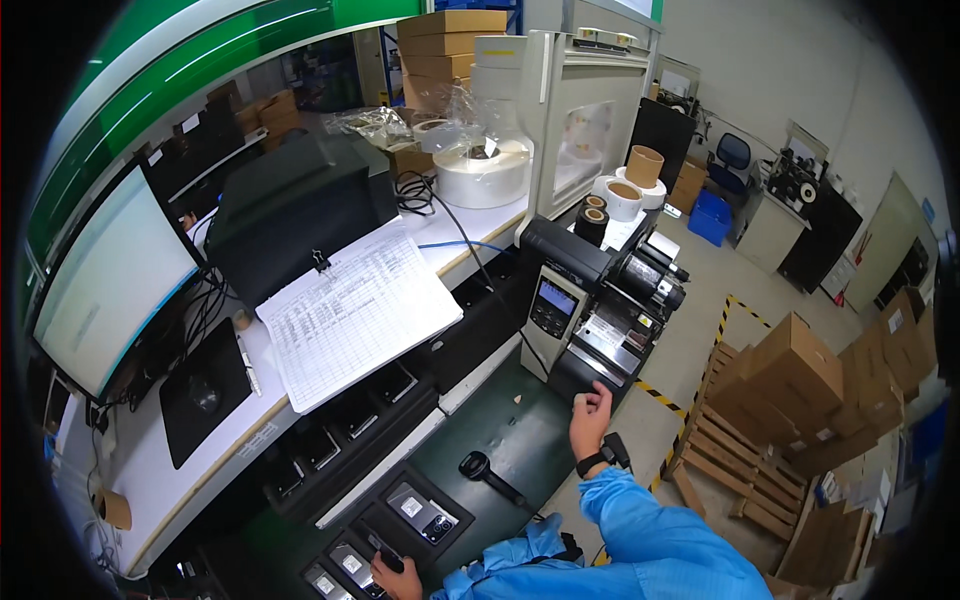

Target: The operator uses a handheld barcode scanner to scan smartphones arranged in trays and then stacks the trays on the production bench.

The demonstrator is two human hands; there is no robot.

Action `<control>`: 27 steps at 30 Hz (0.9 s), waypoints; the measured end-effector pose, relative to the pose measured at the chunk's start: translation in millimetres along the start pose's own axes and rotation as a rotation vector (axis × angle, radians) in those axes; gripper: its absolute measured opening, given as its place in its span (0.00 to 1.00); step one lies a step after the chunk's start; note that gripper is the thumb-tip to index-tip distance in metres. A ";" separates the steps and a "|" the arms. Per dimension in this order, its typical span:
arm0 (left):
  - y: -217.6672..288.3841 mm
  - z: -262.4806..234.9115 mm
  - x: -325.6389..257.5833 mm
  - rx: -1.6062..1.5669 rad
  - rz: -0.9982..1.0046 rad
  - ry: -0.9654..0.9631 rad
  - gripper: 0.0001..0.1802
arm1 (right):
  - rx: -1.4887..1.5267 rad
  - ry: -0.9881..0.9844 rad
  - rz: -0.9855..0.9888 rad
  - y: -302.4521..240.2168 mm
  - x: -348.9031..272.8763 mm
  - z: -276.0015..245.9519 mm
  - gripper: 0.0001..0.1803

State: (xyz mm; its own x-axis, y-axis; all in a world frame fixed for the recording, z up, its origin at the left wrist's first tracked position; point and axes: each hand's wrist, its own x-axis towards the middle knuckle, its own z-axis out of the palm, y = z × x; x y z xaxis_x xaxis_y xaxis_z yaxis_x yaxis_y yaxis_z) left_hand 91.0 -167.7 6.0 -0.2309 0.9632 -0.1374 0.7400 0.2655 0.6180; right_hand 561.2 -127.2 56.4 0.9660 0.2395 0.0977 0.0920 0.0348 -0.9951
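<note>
My right hand (591,422), a black band at its wrist, is at the front lower edge of the label printer (603,335). Its fingers are bent and apart, and I see nothing in them. The printer's side cover is up, baring the rollers, and its small screen is lit. Low in the view, my left hand (398,579) grips a dark slab-shaped thing (382,546) beside the phones. One phone (420,512) lies in a black tray (455,507); others lie left of it, partly hidden. A black handheld scanner (490,478) rests on the green mat (530,420) between my hands.
Clipped paper sheets (360,310) overhang the white shelf, near a monitor (115,285), mouse (205,397) and black box-shaped device (300,215). Below are black trays (360,420). Label rolls (625,200) stand behind the printer. Cartons (790,370) sit on a wooden pallet (745,460) at right.
</note>
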 end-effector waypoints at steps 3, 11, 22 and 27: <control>-0.9 2.1 -0.2 0.011 -0.041 0.008 0.36 | 0.186 0.046 0.164 -14.8 20.8 8.9 0.23; 2.6 7.0 -5.3 -0.006 -0.028 0.107 0.39 | 0.660 -0.097 0.588 -34.1 49.3 37.1 0.26; -35.4 32.3 1.9 -0.158 -0.030 0.152 0.46 | 0.684 -0.140 0.562 -35.7 53.9 67.8 0.15; -38.3 31.1 2.4 -0.200 0.044 0.154 0.46 | 0.705 -0.084 0.595 -50.8 48.1 73.3 0.16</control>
State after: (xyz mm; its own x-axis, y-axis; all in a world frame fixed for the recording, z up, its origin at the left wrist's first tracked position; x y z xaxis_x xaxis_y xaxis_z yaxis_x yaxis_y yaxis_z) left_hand 81.8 -174.3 -42.1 -0.3063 0.9519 0.0028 0.6155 0.1958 0.7635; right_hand 585.3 -46.3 112.5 0.7840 0.4755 -0.3990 -0.6082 0.4596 -0.6472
